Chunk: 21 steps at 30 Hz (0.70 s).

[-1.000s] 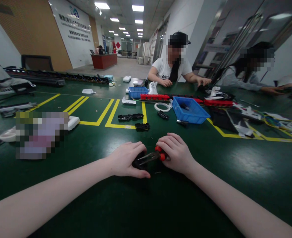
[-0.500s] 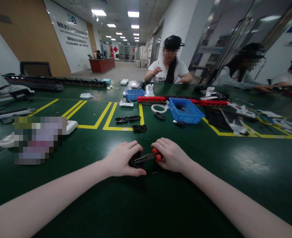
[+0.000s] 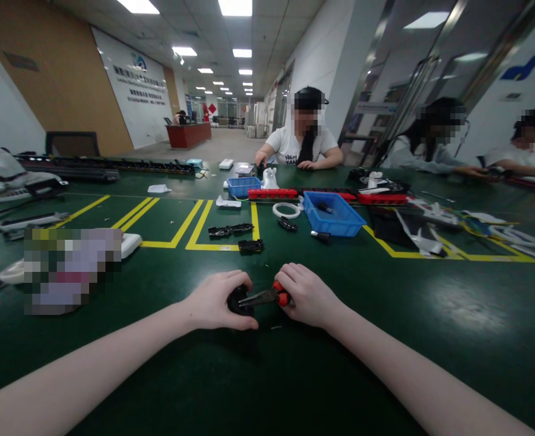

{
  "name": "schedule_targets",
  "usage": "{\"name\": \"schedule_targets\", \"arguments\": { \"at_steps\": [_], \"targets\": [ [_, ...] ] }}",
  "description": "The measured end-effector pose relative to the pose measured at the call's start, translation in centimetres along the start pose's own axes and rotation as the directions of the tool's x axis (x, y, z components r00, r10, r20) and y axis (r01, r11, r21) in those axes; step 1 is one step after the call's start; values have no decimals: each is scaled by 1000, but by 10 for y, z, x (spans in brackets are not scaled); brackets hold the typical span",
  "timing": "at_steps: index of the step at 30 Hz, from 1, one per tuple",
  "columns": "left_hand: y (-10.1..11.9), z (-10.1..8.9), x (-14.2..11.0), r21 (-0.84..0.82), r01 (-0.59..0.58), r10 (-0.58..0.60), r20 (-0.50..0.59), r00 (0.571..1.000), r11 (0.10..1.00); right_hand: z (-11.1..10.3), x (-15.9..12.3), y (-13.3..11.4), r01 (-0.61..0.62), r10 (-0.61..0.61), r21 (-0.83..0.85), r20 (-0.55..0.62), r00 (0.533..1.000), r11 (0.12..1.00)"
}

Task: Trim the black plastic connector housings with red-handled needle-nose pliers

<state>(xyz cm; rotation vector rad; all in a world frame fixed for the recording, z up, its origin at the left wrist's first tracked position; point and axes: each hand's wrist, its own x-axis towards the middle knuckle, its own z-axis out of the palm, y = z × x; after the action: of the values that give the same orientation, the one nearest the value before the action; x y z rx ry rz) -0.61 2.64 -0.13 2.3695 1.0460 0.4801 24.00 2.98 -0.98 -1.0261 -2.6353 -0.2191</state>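
My left hand [image 3: 222, 300] grips a small dark rounded part [image 3: 235, 301] between thumb and fingers; its exact kind cannot be made out. Red-handled needle-nose pliers [image 3: 262, 298] are closed in my right hand [image 3: 306, 297], and their jaws reach leftward to the dark part. Whether the jaw tips pinch it is too small to tell. Below the pliers a thin pale sliver [image 3: 276, 327] lies on the green table [image 3: 267, 381]. Farther off lie black slim assemblies, one long [image 3: 231, 230] and one short [image 3: 251, 245].
A blue bin [image 3: 333, 221] holds a dark piece, with a black-and-silver piece [image 3: 320, 235] before it. A white coil [image 3: 286, 210], red rails [image 3: 274, 194] and a smaller blue bin [image 3: 244, 186] stand behind. Left is a blurred-out object [image 3: 74, 272]. Across the table sits a person [image 3: 306, 142].
The view has tilted up a little, so table things appear lower. My hands keep their grips on the dark part and the pliers. The person opposite has lowered a hand to the table.
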Motion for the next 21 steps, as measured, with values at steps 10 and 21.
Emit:
{"name": "schedule_targets", "arguments": {
  "at_steps": [10, 21],
  "targets": [
    [-1, 3, 0, 40, -87, 87, 19, 996, 995, -6, 2, -3, -34, 34, 18, 43, 998, 999],
    [1, 11, 0, 41, -69, 71, -50, 996, 997, -10, -1, -5, -74, 76, -27, 96, 992, 997]
  ]
}}
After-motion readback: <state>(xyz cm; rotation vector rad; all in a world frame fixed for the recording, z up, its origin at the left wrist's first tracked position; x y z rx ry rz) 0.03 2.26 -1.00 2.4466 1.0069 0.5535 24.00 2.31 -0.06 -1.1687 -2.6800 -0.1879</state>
